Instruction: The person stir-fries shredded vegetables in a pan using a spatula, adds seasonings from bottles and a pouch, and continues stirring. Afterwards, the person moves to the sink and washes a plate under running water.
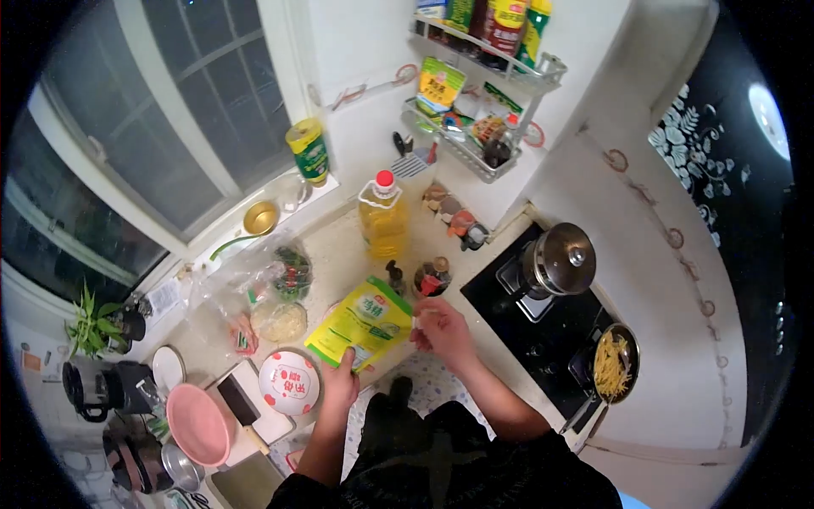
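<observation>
In my left hand I hold a yellow and green seasoning bag by its lower edge, thumb on the front. My right hand is at the bag's right edge with fingers curled together; a small whitish bit shows at the fingertips, too small to name. Just beyond the hands stand a dark bottle with a pump top and a dark glass jar with a red piece. A large bottle of yellow oil with a red cap stands farther back.
On the right, a black stove carries a lidded pot and a pan of yellow strips. To the left are plastic bags, a white lid with red spots, a cleaver and a pink basin.
</observation>
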Available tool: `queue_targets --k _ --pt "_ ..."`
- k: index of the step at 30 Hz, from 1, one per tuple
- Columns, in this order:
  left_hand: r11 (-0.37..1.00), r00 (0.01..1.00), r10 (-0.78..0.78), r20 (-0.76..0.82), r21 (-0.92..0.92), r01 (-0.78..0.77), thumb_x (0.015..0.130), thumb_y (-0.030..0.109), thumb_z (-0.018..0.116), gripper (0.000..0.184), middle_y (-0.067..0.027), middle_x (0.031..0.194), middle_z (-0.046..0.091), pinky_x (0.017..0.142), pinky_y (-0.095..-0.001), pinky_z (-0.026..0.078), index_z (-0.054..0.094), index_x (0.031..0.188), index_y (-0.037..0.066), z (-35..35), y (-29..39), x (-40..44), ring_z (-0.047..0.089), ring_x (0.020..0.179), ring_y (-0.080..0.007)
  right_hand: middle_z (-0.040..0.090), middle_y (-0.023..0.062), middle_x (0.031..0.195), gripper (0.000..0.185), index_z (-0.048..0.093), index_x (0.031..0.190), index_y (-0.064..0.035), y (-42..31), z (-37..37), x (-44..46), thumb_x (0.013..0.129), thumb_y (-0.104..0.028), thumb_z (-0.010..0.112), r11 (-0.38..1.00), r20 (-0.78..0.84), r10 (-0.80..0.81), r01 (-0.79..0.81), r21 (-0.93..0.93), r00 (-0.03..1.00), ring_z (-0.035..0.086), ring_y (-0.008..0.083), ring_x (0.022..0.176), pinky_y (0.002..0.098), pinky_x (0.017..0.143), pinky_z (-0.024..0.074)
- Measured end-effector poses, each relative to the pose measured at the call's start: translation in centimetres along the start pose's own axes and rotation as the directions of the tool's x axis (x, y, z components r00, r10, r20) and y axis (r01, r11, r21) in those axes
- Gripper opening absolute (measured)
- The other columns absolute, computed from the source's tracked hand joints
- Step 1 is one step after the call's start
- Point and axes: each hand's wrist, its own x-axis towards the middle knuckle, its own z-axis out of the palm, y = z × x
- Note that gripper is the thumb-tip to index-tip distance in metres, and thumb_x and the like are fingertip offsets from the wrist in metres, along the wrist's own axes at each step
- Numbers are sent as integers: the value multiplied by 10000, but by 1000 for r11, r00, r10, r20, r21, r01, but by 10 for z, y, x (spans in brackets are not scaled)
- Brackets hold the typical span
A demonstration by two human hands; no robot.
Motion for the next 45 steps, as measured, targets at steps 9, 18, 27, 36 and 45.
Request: queue_targets --k 9,18,27,36,45 --pt "697 932 351 91 639 -325 773 -44 740 846 -125 1479 412 1070 -395 409 339 1497 127 -39 68 38 435 1334 -261 653 102 837 280 635 1141 -43 21 37 39 887 -145 695 501 442 -399 595 -629 803 654 203 708 332 623 510" --pt "586 956 288 59 778 -225 852 85 735 159 -56 742 683 559 -262 446 713 987 4 -41 40 139 569 601 -128 641 140 822 253 654 1054 -48 38 37 71 874 -217 705 603 249 -327 404 -688 912 626 296 700 376 637 493" --pt "505 853 518 -68 829 -240 879 65 703 166 -72 730 579 637 -298 482 636 1023 18 -23 -60 215 538 648 -138 605 97 624 230 653 771 -26 79 -92 -46 885 -212 728 679 30 -182 148 -719 983 563 186 537 326 529 451" --pt "485 892 452 -27 847 -220 764 -67 677 622 -131 1159 586 961 -366 452 500 1344 71 -29 -99 227 574 1074 -263 592 66 620 216 628 748 -16 93 -190 -171 863 -150 752 739 -538 -376 -106 -665 755 533 124 538 277 525 443" --pt "261 561 691 457 565 -782 857 -4 600 725 -189 1523 285 1179 -454 226 264 1500 -10 171 -56 61 321 1389 -343 569 161 938 243 523 957 -48 113 -310 -311 814 -145 694 501 -796 -599 -734 -459 89 556 369 935 487 782 457"
